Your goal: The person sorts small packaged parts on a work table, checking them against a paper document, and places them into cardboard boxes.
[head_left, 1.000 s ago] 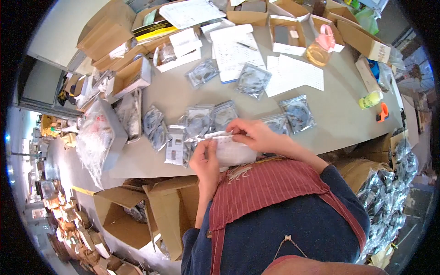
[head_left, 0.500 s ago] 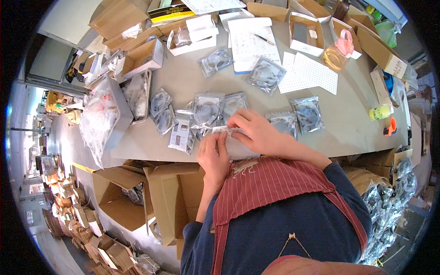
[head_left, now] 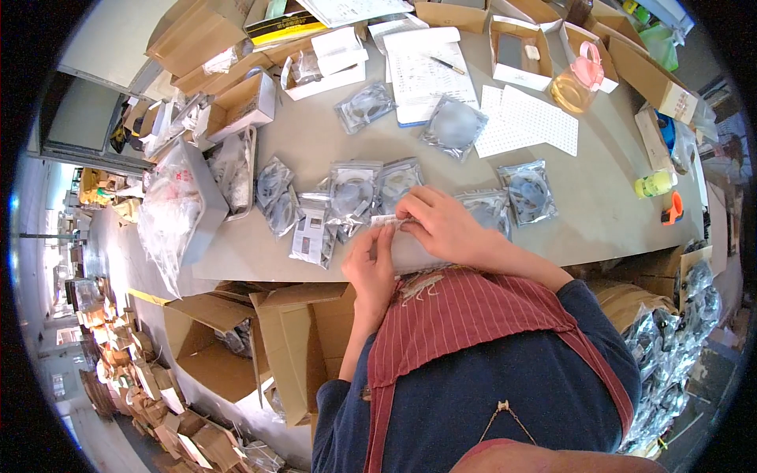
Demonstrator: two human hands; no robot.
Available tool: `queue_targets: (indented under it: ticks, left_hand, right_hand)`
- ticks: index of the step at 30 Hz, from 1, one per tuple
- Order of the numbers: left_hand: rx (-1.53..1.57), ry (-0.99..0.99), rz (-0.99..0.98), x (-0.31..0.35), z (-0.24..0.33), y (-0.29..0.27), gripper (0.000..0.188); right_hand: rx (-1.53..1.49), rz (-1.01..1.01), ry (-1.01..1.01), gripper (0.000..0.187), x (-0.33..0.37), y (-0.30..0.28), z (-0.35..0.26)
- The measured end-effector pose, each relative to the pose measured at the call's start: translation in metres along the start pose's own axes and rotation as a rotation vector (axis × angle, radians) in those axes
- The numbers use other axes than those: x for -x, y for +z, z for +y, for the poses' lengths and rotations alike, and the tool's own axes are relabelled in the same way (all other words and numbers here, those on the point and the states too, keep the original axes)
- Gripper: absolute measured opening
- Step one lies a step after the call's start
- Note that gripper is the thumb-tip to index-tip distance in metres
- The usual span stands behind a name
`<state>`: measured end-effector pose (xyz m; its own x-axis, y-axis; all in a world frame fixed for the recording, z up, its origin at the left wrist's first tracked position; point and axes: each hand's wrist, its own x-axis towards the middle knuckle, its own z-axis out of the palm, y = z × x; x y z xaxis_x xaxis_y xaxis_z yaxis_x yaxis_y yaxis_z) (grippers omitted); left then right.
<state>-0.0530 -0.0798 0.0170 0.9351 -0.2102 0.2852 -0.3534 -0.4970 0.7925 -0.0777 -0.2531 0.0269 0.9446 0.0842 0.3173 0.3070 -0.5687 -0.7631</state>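
Clear pouch [head_left: 410, 251] at tabletop [head_left: 599, 213] edge: pinched along top, L hand [head_left: 372, 264] + R hand [head_left: 443, 227], both grips clenched, steadying seal strip.

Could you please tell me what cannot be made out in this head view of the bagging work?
- Pouch contents: covered by the left hand and right hand.
- Each hand's grip on it: fingertips overlap, too small.
- Paper sheet writing: too small.
- Open carton inside: below the table edge, shadowed.

Packing station in a warehouse: a grey surface [head_left: 315, 142] strewn with sealed clear bags [head_left: 453, 126], open cardboard boxes [head_left: 236, 106], paperwork [head_left: 422, 75], and flattened cartons [head_left: 134, 355] on the floor.
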Motion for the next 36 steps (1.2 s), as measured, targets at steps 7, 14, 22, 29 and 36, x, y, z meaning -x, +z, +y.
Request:
queue_targets:
  ticks: [7,14,22,29,36]
  left_hand:
    - [0.127,-0.223,-0.082,-0.006,-0.007,0.003,0.019]
    - [0.274,-0.291,-0.094,-0.009,-0.027,0.007,0.020]
    - [0.420,-0.373,0.146,-0.018,-0.066,-0.049,0.028]
    - [0.405,-0.362,0.226,-0.013,-0.074,-0.057,0.032]
    - [0.445,-0.339,0.280,-0.013,-0.062,-0.052,0.031]
  right_hand:
    - [0.356,0.114,-0.247,0.023,0.008,0.011,0.006]
    - [0.048,0.008,-0.345,0.015,0.021,0.004,0.024]
    - [0.317,-0.060,0.408,0.015,0.083,-0.121,0.135]
    - [0.284,-0.272,0.629,0.012,0.122,-0.124,0.168]
    - [0.809,-0.111,0.619,0.015,0.112,-0.113,0.169]
